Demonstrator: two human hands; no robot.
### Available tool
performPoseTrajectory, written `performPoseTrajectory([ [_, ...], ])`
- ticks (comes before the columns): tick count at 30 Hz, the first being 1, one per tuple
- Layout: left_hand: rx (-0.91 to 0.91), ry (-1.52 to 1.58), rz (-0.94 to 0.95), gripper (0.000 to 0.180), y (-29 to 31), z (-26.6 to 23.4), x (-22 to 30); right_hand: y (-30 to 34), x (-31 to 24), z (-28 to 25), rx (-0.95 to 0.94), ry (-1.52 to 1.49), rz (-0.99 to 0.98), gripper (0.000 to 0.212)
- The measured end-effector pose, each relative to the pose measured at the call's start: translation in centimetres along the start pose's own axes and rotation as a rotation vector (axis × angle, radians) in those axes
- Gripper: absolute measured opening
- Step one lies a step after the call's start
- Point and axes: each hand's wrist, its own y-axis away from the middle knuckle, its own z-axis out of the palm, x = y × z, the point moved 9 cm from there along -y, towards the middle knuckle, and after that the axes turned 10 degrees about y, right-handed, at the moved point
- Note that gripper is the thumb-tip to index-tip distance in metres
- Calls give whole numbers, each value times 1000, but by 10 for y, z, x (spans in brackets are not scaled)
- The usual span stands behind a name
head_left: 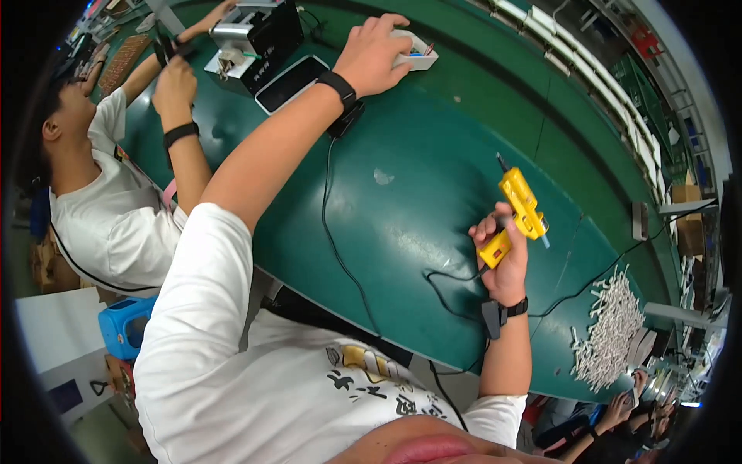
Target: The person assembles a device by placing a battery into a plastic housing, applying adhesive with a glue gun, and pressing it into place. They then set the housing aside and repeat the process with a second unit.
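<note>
My left hand (pixel 373 58) reaches across to the far side of the table, its fingers and thumb closed around the left end of a small white tray (pixel 423 62). Something blue and red shows inside the tray; the fingers hide the rest. My right hand (pixel 506 255) is wrapped round the handle of a yellow hot glue gun (pixel 522 203). The gun is raised over the table, its dark nozzle pointing away from me. A pale glue stick pokes out of its rear, and a black cord hangs from the handle.
A phone-like device (pixel 292 83) with a dark screen lies left of my forearm, near a black and silver machine (pixel 259 39). Many small white parts (pixel 609 332) are heaped at the right. A thin black cable (pixel 326 209) crosses the green table (pixel 386 232). A co-worker (pixel 116 209) sits at left.
</note>
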Motion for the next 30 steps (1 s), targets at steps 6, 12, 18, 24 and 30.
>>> performPoseTrajectory([
  [6,-11,402,-34,25,42,-66,100,-6,-10,5,-28,30,-44,35],
  [12,-100,343,-46,21,134,-70,120,-11,-2,-2,-30,-17,-17,37],
  [18,-159,317,-149,21,195,-102,142,-5,-4,0,-48,-7,-11,38],
  [24,-189,289,-217,26,213,-127,179,-10,-8,2,-41,3,-23,38],
  [30,-40,245,-198,55,200,-130,145,-9,-9,3,-8,37,-35,39],
])
